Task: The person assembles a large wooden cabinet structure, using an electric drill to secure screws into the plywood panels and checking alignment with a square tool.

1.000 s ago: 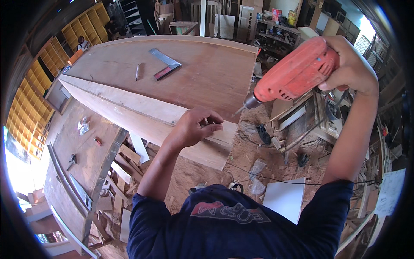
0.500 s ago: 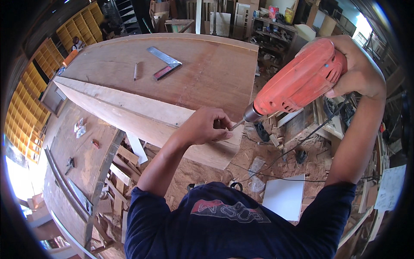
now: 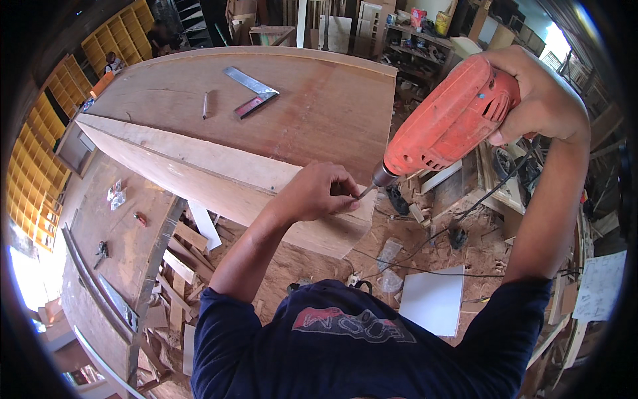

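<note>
In my right hand (image 3: 548, 100) is a red corded drill (image 3: 442, 123), held by its rear body and tilted down to the left. Its bit (image 3: 367, 191) reaches the near right corner of a pale wooden rail (image 3: 226, 159) along the edge of a large plywood panel (image 3: 319, 106). My left hand (image 3: 319, 193) rests on that corner, thumb and fingers pinched around the bit's tip. Whatever small piece they grip there is hidden. On the panel lie a try square (image 3: 252, 90) with a metal blade and a pencil-like stick (image 3: 205, 105).
To the left stands a lower worktable (image 3: 149, 233) with a hand saw (image 3: 118, 302) and small tools. Wood offcuts (image 3: 179, 266), a white board (image 3: 433, 300) and the drill's cord (image 3: 492, 189) lie around the sawdust-covered floor. Two people are far back left, near yellow shelving (image 3: 119, 36).
The drill has shifted slightly left and toward the rail's corner, with less of its bit showing. My left hand keeps its pinch at the same spot. The whole view has shifted slightly.
</note>
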Demonstrator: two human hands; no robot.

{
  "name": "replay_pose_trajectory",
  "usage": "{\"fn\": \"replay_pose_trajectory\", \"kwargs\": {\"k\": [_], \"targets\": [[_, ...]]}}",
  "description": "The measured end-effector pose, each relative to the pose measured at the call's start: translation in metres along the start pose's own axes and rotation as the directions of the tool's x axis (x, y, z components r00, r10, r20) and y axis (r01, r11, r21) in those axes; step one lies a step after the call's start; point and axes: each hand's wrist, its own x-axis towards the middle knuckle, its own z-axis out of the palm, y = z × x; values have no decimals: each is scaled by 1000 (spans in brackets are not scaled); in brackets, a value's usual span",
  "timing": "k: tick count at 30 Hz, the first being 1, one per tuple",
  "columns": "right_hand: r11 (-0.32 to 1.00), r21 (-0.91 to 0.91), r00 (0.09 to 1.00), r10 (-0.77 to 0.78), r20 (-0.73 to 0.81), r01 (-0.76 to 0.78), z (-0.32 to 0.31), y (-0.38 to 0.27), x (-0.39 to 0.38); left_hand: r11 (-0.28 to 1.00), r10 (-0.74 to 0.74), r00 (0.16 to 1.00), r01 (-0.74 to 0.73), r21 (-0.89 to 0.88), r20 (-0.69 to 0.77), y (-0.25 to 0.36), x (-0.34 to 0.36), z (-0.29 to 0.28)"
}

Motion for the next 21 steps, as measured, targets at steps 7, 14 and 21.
{"fn": "replay_pose_trajectory", "kwargs": {"k": [7, 14, 21], "targets": [[982, -24, 982, 190, 22, -189, -5, -25, -1, 1000, -7, 1000, 7, 3, -10, 0, 0, 0], [999, -29, 998, -24, -53, 23, 2, -15, 0, 1000, -3, 1000, 3, -4, 4, -1, 1, 0], [996, -72, 998, 59, 12, -58, 2, -30, 8, 1000, 1, 1000, -1, -20, 14, -4, 2, 1]]}}
